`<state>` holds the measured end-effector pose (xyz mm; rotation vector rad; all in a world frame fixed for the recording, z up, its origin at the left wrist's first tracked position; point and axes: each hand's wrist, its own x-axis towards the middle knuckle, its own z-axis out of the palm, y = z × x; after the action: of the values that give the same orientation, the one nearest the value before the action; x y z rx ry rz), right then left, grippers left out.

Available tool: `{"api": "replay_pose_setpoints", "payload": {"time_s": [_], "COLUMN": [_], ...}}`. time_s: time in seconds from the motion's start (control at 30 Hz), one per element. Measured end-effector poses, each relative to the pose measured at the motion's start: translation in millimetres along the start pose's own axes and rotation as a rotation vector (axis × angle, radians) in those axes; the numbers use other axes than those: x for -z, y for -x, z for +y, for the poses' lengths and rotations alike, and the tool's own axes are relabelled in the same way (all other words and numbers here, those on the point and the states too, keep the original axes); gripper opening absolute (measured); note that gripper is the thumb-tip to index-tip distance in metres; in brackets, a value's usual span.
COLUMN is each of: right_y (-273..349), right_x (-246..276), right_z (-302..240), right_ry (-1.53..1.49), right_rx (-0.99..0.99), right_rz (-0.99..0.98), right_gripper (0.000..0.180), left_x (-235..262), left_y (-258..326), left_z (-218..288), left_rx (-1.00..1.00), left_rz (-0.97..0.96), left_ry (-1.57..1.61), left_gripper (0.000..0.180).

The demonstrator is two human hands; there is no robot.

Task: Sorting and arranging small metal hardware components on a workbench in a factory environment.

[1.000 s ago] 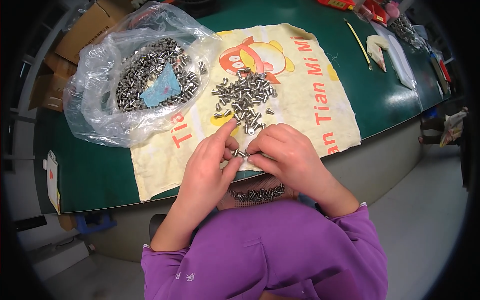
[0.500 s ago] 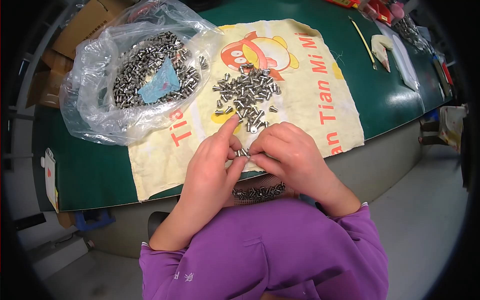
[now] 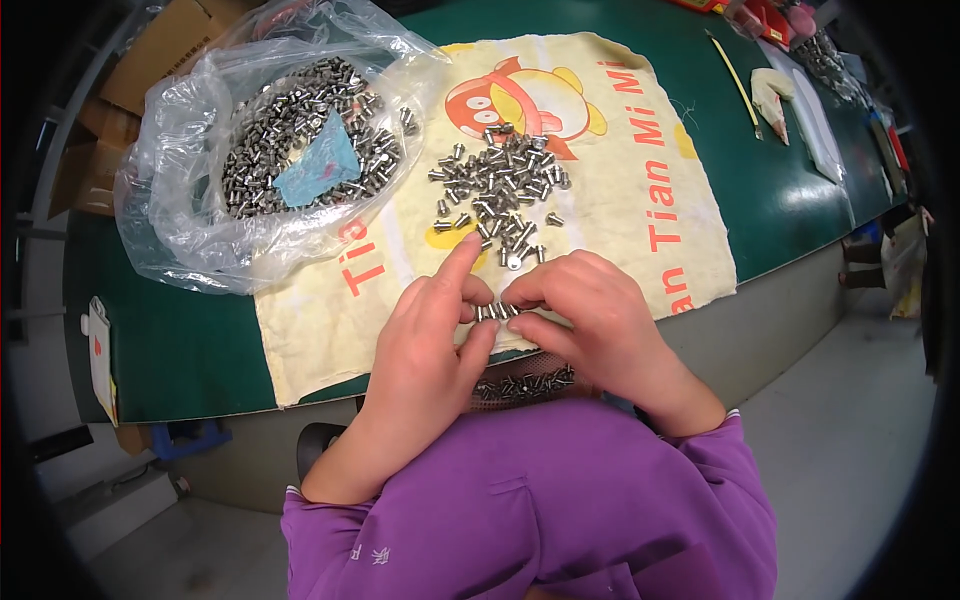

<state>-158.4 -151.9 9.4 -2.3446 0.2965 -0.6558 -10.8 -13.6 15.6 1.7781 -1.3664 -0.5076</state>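
Note:
Between my two hands, near the front edge of the cloth, several small metal fasteners with wide round heads stand side by side in a short row. My left hand has thumb and a bent finger closed at the row's left end, its index finger stretched forward. At the right end, my right hand pinches with thumb and index finger. Beyond my fingertips lies a loose pile of the same fasteners. The cream cloth, printed with a cartoon figure, is under the pile. Whether the fasteners are screws or rivets I cannot tell.
A clear plastic bag full of fasteners, with a blue scrap on top, stands at the left. Below the table edge, more fasteners sit in a mesh container. A yellow stick lies on the green table at far right.
My right hand has drawn slightly right and its fingers have parted a little from the left hand's, so more of the fastener row shows. The whole view has shifted slightly.

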Motion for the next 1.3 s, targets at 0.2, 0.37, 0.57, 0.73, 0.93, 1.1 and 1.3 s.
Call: {"api": "replay_pose_setpoints", "payload": {"time_s": [0.2,0.37,0.57,0.73,0.93,1.1,1.3], "right_y": [0,3,4,2,1,0,0], "right_x": [0,4,8,3,-4,-9,-8], "right_z": [-2,-1,-1,-3,-7,-8,-9], "right_ry": [0.011,0.039,0.07,0.079,0.094,0.079,0.082], "right_rx": [-0.002,-0.074,-0.016,0.007,0.02,0.033,0.026], "right_rz": [0.025,0.052,-0.004,0.006,0.024,0.03,0.032], "right_gripper": [0.023,0.021,0.014,0.015,0.017,0.017,0.018], "left_x": [0,6,17,21,19,20,18], "left_y": [1,6,11,10,7,6,6], "left_z": [0,9,6,7,-1,-3,-2], "left_rx": [-0.016,0.109,0.074,0.075,0.014,0.0,-0.006], "left_rz": [-0.003,0.026,0.017,0.014,0.047,0.059,0.052], "left_ry": [-0.025,0.027,-0.089,-0.119,-0.128,-0.142,-0.145], "left_gripper": [0.077,0.081,0.081,0.077,0.076,0.075,0.075]}}
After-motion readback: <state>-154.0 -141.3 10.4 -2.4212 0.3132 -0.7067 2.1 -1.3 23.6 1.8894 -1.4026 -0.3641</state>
